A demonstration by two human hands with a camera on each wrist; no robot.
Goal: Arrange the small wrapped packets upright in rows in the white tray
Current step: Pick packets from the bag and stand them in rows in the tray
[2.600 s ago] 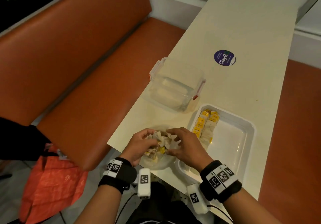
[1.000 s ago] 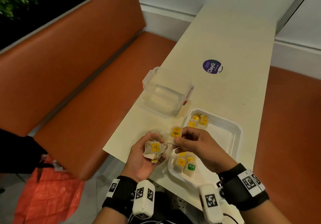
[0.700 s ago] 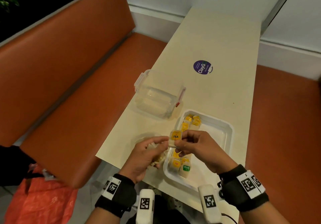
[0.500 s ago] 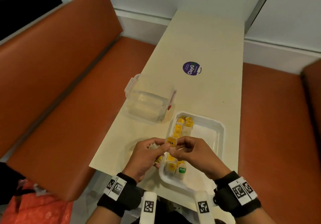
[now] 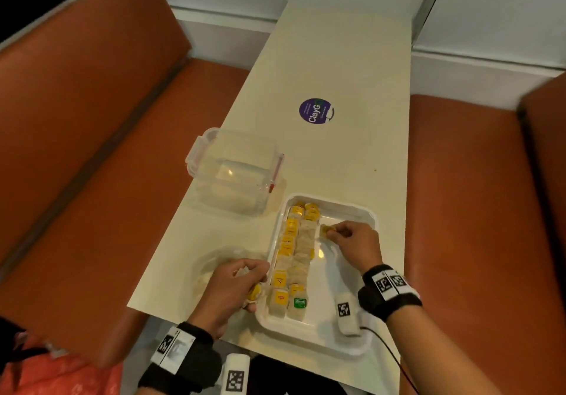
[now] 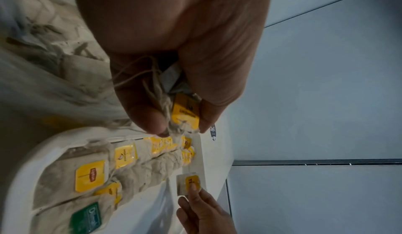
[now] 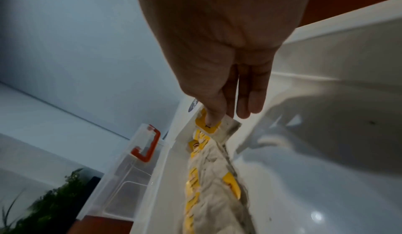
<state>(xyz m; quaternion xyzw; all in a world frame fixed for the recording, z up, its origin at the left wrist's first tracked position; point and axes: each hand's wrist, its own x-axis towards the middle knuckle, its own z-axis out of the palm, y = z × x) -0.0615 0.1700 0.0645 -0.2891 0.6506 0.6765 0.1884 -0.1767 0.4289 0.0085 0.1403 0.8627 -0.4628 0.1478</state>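
- Head: white tray (image 5: pixel 352 350) on surface (image 5: pixel 337 66); two packet rows (image 5: pixel 295 250) along its left side.
- Left wrist: left hand (image 6: pixel 174 52) gripping a packet bunch (image 6: pixel 185 112) beside the tray.
- Right wrist: right hand (image 7: pixel 219 48) pinching one packet (image 7: pixel 214 126) inside the tray, beside the rows' far end.

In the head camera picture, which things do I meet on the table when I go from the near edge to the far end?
White tray with packet rows → clear plastic container → round purple sticker.
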